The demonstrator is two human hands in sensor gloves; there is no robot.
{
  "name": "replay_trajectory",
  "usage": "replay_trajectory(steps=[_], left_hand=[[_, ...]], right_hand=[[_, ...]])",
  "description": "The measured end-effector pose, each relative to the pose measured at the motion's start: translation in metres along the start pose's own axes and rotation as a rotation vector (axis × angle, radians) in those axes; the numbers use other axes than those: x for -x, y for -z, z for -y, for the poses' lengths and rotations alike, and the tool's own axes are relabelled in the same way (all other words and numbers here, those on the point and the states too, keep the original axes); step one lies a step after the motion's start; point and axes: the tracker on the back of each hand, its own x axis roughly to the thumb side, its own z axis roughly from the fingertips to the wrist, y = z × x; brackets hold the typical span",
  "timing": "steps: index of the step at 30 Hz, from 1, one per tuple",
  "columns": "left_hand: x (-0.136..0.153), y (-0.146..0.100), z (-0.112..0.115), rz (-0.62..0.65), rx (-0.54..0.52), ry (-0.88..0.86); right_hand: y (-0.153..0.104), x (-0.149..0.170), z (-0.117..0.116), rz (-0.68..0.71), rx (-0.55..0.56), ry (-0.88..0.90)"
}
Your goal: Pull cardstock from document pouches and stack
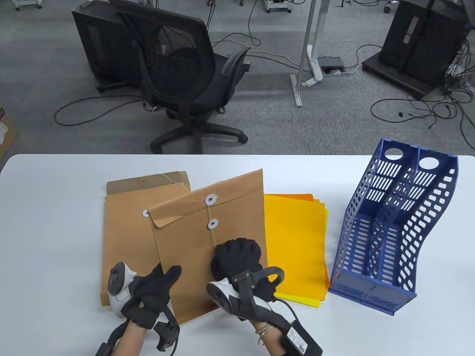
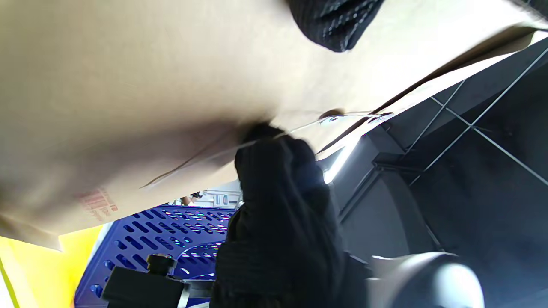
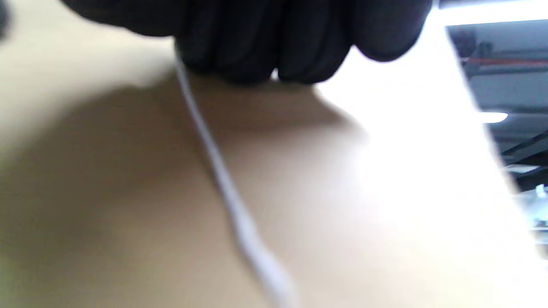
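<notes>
Two brown document pouches lie overlapped on the white table. The upper pouch (image 1: 185,241) is tilted, its flap closed, with a white string (image 1: 212,237) running down from its two discs. My right hand (image 1: 237,257) is fisted on this pouch and pinches the string; the right wrist view shows the fingers (image 3: 257,42) gripping the string (image 3: 214,162). My left hand (image 1: 159,285) rests flat on the pouch's lower left corner; a fingertip (image 2: 338,21) shows on the pouch (image 2: 128,85). The lower pouch (image 1: 126,237) has its flap open. A stack of yellow cardstock (image 1: 297,241) lies right of the pouches.
A blue perforated file rack (image 1: 393,230) stands at the table's right side, close to the yellow stack. Beyond the table's far edge (image 1: 237,155) are an office chair (image 1: 185,74) and floor cables.
</notes>
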Motion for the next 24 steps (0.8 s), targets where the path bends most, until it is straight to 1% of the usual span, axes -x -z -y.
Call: replay_trajectory(steps=[2, 4, 7, 8, 9, 12, 14, 16, 17, 19, 20, 21, 24], left_hand=[[0.000, 0.000, 0.000, 0.000, -0.002, -0.002], [-0.001, 0.000, -0.001, 0.001, -0.009, -0.012], [0.000, -0.001, -0.004, 0.006, -0.055, -0.058], [0.001, -0.001, -0.006, 0.010, -0.059, -0.078], [0.001, -0.001, -0.007, 0.016, -0.059, -0.094], [0.000, -0.001, -0.007, 0.034, -0.062, -0.124], [-0.002, 0.000, -0.005, 0.046, -0.040, -0.117], [-0.005, 0.001, -0.002, 0.053, 0.011, -0.074], [-0.006, 0.001, 0.000, 0.048, 0.027, -0.048], [-0.008, 0.000, 0.001, 0.044, 0.017, -0.015], [-0.010, 0.000, 0.001, 0.045, 0.018, -0.004], [-0.011, 0.000, 0.001, 0.053, 0.021, 0.000], [-0.018, -0.001, 0.001, 0.072, 0.007, 0.031]], right_hand=[[-0.001, -0.010, 0.001, 0.014, 0.006, 0.008], [-0.001, -0.012, 0.000, 0.015, 0.003, 0.012], [-0.005, -0.005, -0.005, 0.048, -0.049, 0.104], [-0.004, 0.001, -0.004, 0.017, -0.061, 0.117], [-0.004, 0.009, 0.000, -0.038, -0.041, 0.125], [0.001, 0.041, 0.017, -0.220, 0.113, 0.207], [0.005, 0.053, 0.025, -0.275, 0.128, 0.214], [0.012, 0.057, 0.030, -0.242, 0.112, 0.136], [0.015, 0.056, 0.033, -0.209, 0.108, 0.063], [0.019, 0.054, 0.040, -0.172, 0.129, -0.057], [0.022, 0.054, 0.045, -0.156, 0.163, -0.077], [0.024, 0.055, 0.050, -0.159, 0.189, -0.063], [0.029, 0.065, 0.069, -0.177, 0.288, 0.093]])
